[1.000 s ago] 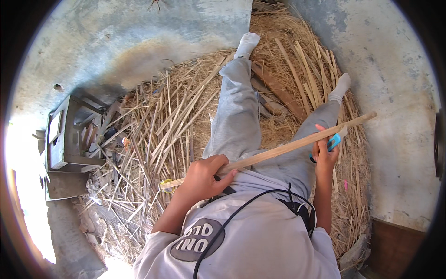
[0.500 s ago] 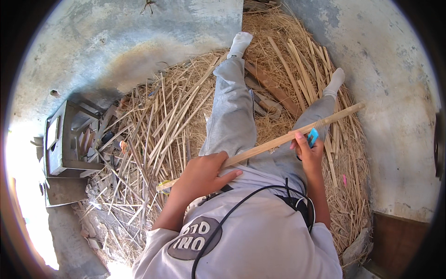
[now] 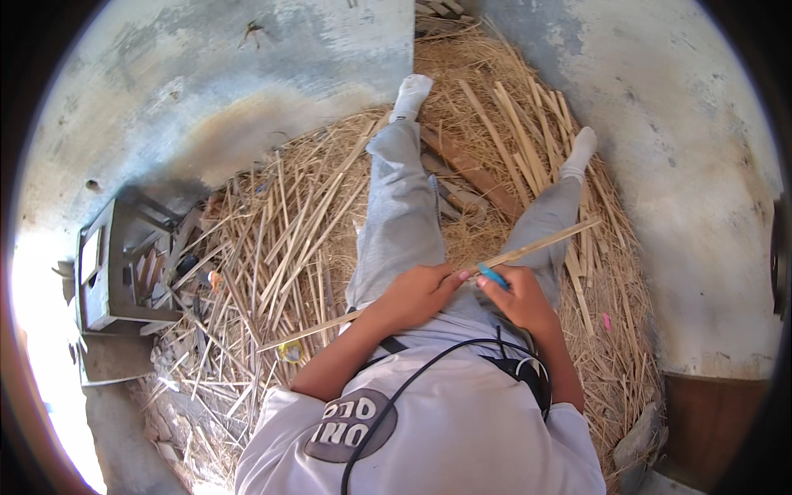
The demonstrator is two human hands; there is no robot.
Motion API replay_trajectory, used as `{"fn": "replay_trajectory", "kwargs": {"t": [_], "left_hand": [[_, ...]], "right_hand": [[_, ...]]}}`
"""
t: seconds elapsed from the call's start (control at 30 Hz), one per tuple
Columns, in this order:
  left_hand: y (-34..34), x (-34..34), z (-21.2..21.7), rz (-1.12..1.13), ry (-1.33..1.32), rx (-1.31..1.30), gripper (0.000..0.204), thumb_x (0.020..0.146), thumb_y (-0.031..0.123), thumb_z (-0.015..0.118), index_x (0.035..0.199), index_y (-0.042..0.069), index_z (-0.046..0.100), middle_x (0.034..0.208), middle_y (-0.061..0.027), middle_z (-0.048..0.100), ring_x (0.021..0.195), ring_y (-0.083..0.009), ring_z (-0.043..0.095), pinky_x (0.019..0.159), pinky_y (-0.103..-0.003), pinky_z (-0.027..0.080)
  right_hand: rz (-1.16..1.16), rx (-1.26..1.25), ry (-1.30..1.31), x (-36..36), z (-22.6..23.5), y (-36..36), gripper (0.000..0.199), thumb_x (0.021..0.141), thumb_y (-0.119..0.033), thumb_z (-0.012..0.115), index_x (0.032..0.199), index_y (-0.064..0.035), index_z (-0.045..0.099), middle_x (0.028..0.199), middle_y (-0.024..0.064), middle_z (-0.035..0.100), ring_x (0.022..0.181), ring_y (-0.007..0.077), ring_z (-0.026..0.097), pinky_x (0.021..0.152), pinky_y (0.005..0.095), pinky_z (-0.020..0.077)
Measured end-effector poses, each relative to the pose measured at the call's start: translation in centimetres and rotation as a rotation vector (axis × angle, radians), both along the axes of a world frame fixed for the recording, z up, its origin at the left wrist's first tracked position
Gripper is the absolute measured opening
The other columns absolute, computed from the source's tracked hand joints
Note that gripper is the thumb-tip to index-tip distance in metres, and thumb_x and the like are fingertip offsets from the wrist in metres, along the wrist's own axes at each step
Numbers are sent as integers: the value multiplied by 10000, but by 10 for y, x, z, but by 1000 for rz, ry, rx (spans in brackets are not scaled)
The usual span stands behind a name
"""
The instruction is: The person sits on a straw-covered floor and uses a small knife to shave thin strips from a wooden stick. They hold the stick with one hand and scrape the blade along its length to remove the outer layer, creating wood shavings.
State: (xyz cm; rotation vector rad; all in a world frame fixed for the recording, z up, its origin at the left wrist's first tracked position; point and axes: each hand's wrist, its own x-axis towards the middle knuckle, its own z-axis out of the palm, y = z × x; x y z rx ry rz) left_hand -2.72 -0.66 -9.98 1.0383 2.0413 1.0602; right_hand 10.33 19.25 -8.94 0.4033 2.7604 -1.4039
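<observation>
A long, pale bamboo strip (image 3: 544,242) lies slantwise across my lap, its right end raised over my right shin. My left hand (image 3: 417,297) is closed around the strip near its middle, thumb along it. Close beside it, my right hand (image 3: 528,299) grips a blue utility knife (image 3: 492,275) against the strip. The knife's blade is hidden or too small to make out. The strip's left end passes behind my left forearm and shows again over the litter.
Straw, shavings and loose strips (image 3: 289,223) cover the floor around my outstretched legs. A brown plank (image 3: 472,169) lies between them. At the left stands a grey wooden frame (image 3: 103,264). Concrete walls (image 3: 660,165) enclose the spot. A black cable (image 3: 388,396) crosses my shirt.
My right hand has brought the knife left along the strip, close to my left hand. My left hand has moved right, toward the strip's middle. The strip's right end has dropped and shifted left.
</observation>
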Motion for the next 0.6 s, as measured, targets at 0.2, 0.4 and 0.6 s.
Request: {"fn": "replay_trajectory", "kwargs": {"t": [0.2,0.4,0.6], "left_hand": [[6,-6,-20,-82,-66,-86,544,1063,476,540,954,-31,703,789,-232,674,752,-377,643,736,-451,482],[22,-7,-20,-106,-150,-124,561,1060,488,538,951,-37,700,764,-206,665,732,-328,633,747,-438,481],[30,-2,-24,-174,9,-208,542,1078,464,485,974,-18,709,833,-234,701,816,-415,670,782,-469,492]], "right_hand": [[-54,303,-6,34,-15,20,433,1019,-411,559,1026,19,598,799,258,664,781,476,654,680,511,497],[-302,395,-89,68,-30,42,467,1061,-467,487,1058,-13,595,770,272,640,757,500,637,651,546,467],[-437,378,-36,66,-66,39,420,1071,-452,461,1049,-53,589,740,244,657,744,477,657,677,564,482]]}}
